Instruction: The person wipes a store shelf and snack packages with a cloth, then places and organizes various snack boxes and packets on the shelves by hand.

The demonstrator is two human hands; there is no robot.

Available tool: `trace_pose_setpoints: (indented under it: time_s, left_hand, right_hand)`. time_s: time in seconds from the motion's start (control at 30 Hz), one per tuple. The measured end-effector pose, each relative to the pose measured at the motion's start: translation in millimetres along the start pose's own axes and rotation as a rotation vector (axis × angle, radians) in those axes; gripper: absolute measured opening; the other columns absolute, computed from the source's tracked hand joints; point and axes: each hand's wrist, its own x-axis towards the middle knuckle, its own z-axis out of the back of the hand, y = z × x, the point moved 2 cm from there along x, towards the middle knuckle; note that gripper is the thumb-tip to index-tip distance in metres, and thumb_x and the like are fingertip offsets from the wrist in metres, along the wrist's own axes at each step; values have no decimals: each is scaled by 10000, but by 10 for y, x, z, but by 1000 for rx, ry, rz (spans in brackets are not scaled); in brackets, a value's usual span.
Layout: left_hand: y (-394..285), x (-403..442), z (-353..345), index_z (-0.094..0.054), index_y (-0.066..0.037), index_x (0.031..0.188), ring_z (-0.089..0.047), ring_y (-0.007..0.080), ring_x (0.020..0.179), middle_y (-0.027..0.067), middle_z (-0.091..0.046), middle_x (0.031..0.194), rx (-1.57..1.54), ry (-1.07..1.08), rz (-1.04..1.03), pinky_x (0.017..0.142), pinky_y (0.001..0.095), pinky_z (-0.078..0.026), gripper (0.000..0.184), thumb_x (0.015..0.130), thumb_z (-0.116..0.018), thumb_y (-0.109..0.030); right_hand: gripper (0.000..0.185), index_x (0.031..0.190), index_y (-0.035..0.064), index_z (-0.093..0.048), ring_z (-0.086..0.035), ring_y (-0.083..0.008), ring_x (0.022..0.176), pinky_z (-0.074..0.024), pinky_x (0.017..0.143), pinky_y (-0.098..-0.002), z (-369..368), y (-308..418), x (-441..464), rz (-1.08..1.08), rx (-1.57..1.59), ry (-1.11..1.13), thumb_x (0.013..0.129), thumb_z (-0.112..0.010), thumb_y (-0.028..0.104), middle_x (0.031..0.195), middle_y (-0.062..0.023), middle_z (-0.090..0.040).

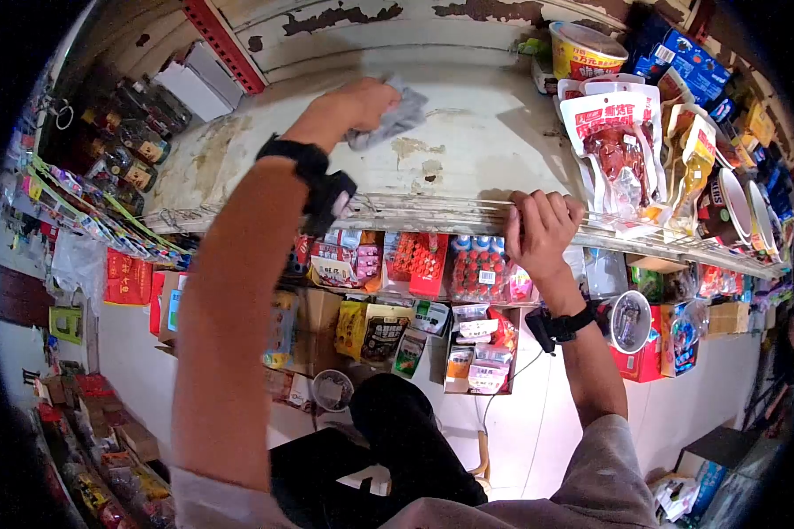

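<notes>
My left hand [362, 104] is closed around a grey cloth [399, 115] and presses it on the white shelf board [485, 123], toward the back. Brown stains and worn patches mark the board near the cloth. At the shelf's front edge, my right hand [543, 231] has its fingers curled over the wire rail [441, 208]. Dark bands with small devices are strapped to both wrists. Part of the cloth is hidden by the left hand.
Packaged meat pouches [616, 145], a yellow tub [587, 53] and blue boxes [692, 62] crowd the shelf's right end. Bottles [137, 137] and a white box [198, 84] stand at the left. Below are bottle packs [478, 269] and an open snack carton [481, 353].
</notes>
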Motion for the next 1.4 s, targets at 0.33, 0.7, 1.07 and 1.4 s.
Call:
trace_pose_setpoints:
  time_s: [0.33, 0.7, 1.07, 1.4]
  left_hand:
    - [196, 56, 85, -611, -91, 892, -594, 338, 848, 127, -628, 853, -62, -207, -201, 754, 433, -481, 310, 609, -733, -63]
    - [454, 88, -16, -658, -64, 928, -637, 321, 923, 146, -673, 940, -122, -184, -228, 802, 393, -515, 295, 640, -720, -57]
    - [-755, -88, 101, -593, -202, 1161, -593, 360, 1053, 159, -625, 1113, 43, 99, -153, 862, 457, -489, 433, 728, -596, -230]
    - [-420, -577, -31, -559, -175, 1181, -550, 381, 1055, 168, -572, 1101, 107, -75, -89, 884, 476, -451, 344, 838, -575, -154]
  right_hand:
    - [121, 841, 105, -626, -500, -183, 697, -335, 774, -359, -17, -16, -2, -13, -38, 16, 736, -635, 164, 743, -16, -540]
    - [142, 810, 97, -608, -489, -195, 680, -341, 755, -370, -51, -13, -15, -1, -52, 4, 683, -618, 162, 734, -36, -522]
    - [174, 858, 102, -618, -512, -185, 713, -345, 775, -361, -36, -23, -37, 5, -45, -9, 696, -625, 165, 782, -26, -545]
    - [213, 909, 59, -599, -524, -261, 802, -333, 821, -420, -91, -59, -116, 4, -31, 40, 721, -599, 160, 819, -92, -549]
